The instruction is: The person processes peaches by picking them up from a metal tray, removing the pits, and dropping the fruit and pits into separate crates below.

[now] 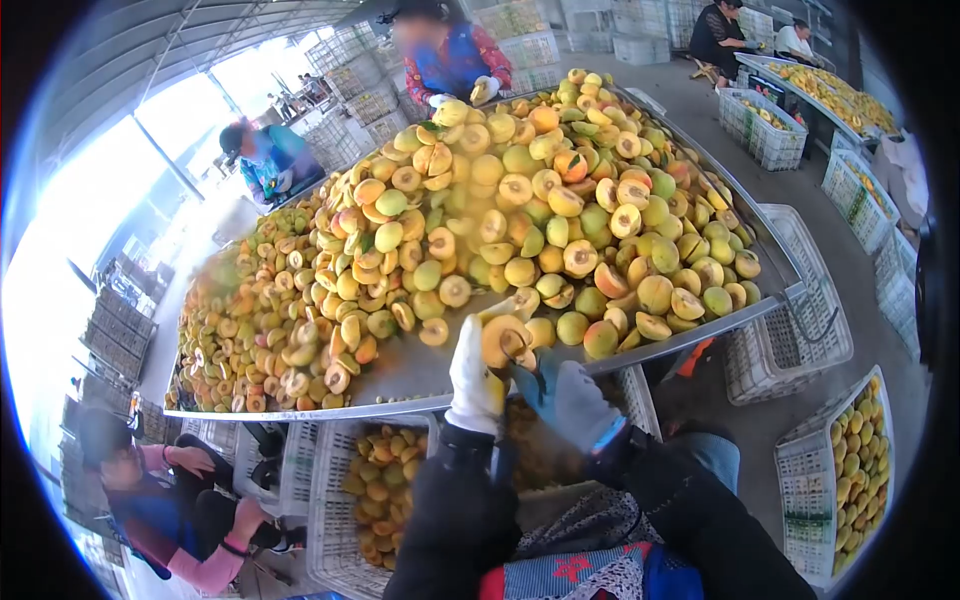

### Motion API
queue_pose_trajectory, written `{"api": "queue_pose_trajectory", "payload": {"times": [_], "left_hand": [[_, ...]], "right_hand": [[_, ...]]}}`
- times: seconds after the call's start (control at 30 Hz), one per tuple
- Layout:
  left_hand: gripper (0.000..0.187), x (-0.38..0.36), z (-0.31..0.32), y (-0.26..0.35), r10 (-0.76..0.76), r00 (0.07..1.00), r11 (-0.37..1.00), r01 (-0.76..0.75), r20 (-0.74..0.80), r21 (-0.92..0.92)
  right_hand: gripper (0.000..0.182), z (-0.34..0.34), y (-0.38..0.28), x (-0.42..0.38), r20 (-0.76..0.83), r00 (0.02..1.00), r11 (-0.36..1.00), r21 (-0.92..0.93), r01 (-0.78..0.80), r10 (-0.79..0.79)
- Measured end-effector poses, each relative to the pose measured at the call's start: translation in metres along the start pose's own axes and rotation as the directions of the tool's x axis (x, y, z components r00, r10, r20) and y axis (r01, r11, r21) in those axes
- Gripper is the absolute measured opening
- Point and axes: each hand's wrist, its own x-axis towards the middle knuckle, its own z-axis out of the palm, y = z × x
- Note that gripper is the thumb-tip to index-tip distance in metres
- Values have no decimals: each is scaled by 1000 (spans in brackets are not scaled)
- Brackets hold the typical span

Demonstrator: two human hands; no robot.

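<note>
My left hand (473, 385), in a white glove with yellow stains, is closed on a halved yellow peach (503, 338), cut face toward me. My right hand (572, 402), in a blue-grey glove, is closed close beside it. A thin dark curved tip, seemingly of a small tool in the right hand, meets the cut face; its handle is hidden by the fingers. Both hands are over the near edge of a metal table (400, 358). Beyond them lies a large heap of peaches (480, 210), many halved with the stone cavity showing.
Below the table edge stand a crate of peaches (322, 500) and another crate (645, 400). To the right are a white crate (790, 350) and a peach-filled crate (808, 510). Several people sit or stand around, one (455, 55) across the heap, one (180, 500) at lower left.
</note>
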Motion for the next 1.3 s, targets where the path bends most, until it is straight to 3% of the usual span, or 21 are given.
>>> {"api": "queue_pose_trajectory", "payload": {"times": [0.03,0.1,0.13,0.2,0.23,0.3,0.37,0.4,0.47,0.53,0.57,0.63,0.73,0.83,0.93,1.0,1.03,1.07,1.2,1.27,1.3], "left_hand": [[47,-3,7,3,-60,996,998,58,-65,-37],[54,-6,25,9,-174,967,981,153,-188,-121],[55,-4,11,-5,-120,977,993,122,-175,0],[49,5,-23,-43,-136,989,986,128,-64,-107],[47,4,-17,-50,88,981,975,-48,-176,219],[46,-2,-5,-37,156,953,930,-53,-259,365],[44,-5,1,-26,77,959,944,19,-274,330],[45,-9,12,-14,-31,959,972,95,-282,213],[48,-12,29,0,39,963,971,27,-268,238],[47,-13,30,1,83,975,955,-19,-208,294],[47,-13,27,1,99,982,941,-39,-163,335],[46,-10,15,2,150,988,871,-113,-41,479],[47,-9,15,4,30,998,901,-1,-58,433],[46,-5,7,-4,-34,997,989,24,72,143],[47,-11,18,-8,-219,971,959,196,-94,-207],[43,-1,-3,-14,-300,949,912,256,-98,-320],[42,-6,1,0,-300,941,905,230,-155,-359],[40,-8,5,16,-302,930,897,202,-209,-394],[49,-39,-71,48,-114,917,993,89,-383,-84],[42,-70,-112,75,35,896,956,99,-443,275],[32,-78,-124,86,155,840,797,204,-520,568]], "right_hand": [[34,-5,-3,0,65,996,997,44,-65,63],[36,31,20,-7,-44,986,986,-51,161,-164],[33,33,21,-3,-32,972,971,-65,231,-233],[30,40,22,-2,-72,953,955,-3,296,-295],[30,52,22,-3,-143,967,954,183,237,-213],[36,72,20,2,-196,976,884,434,172,-94],[35,91,32,0,-250,922,944,70,322,-296],[36,70,21,1,-138,967,915,318,249,-216],[39,28,-2,1,94,995,698,715,-39,-41],[47,22,-7,-1,69,997,620,784,-34,-32],[50,3,-13,-1,328,944,460,840,-286,-12],[54,-38,-20,2,752,647,119,659,-743,-125],[58,-36,-2,1,747,495,-52,530,-846,-443],[58,-34,3,1,765,487,14,543,-840,-421],[51,-60,-26,-1,713,702,415,639,-647,-4],[44,5,0,-8,281,949,689,717,-109,-142],[42,25,9,-9,48,962,753,633,180,-270],[40,39,26,-12,118,951,848,493,195,-287],[36,18,40,-31,403,911,996,46,77,-89],[31,8,41,-39,449,892,985,-134,113,-41],[30,-10,29,-39,427,904,988,-119,95,-35]]}}
